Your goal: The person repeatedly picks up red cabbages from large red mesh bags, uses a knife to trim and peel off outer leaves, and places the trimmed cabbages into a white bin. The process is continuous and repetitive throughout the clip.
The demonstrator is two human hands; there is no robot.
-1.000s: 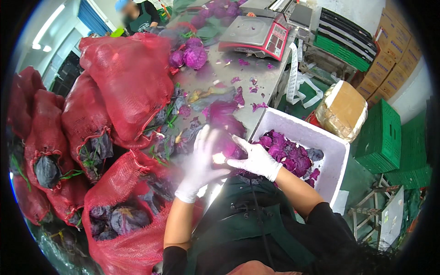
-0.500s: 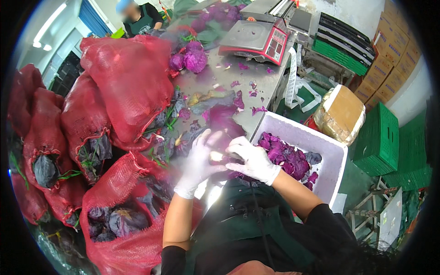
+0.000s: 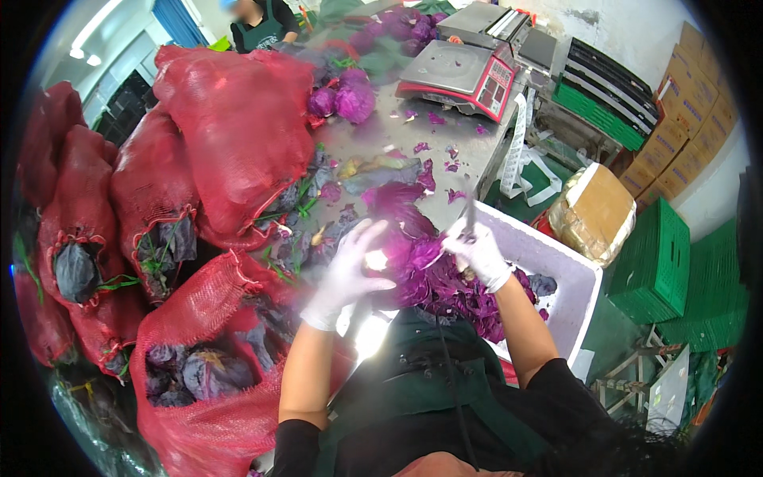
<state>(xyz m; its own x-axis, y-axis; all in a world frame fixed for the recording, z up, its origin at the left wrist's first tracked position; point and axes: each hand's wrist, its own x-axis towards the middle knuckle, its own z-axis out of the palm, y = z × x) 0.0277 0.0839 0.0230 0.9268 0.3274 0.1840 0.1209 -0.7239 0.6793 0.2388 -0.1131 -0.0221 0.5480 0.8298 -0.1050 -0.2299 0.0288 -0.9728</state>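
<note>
Red mesh sacks [image 3: 238, 135] were stacked along the left side, green stalks and dark leaves poking from several mouths. In the near left, an open sack [image 3: 199, 433] showed dark cabbages [image 3: 218, 374] inside. At the far left, a co-worker [image 3: 258, 30] in a dark apron stood beyond the pile.

Loose leaves [image 3: 381, 171] littered the metal table [image 3: 481, 151], with peeled purple cabbages [image 3: 355, 97] toward its far end. The person's left hand [image 3: 350, 274], in a white glove, was partly open, fingers spread and cupped against the left side of a purple cabbage [image 3: 404, 274]. That head sat between both hands in front of the apron, its pale stem end toward the left palm. The gloved right hand [image 3: 479, 254], just right of the cabbage, was curled closed around a thin grey tool [image 3: 470, 211], upright and too blurred to name.

A red-sided scale [image 3: 445, 70] stood farther back on the table. To the right, a white bin [image 3: 584, 290] held purple trimmings [image 3: 481, 318]; beyond it were a wrapped box [image 3: 592, 215], green crates [image 3: 652, 262] and brown cartons [image 3: 691, 111].
</note>
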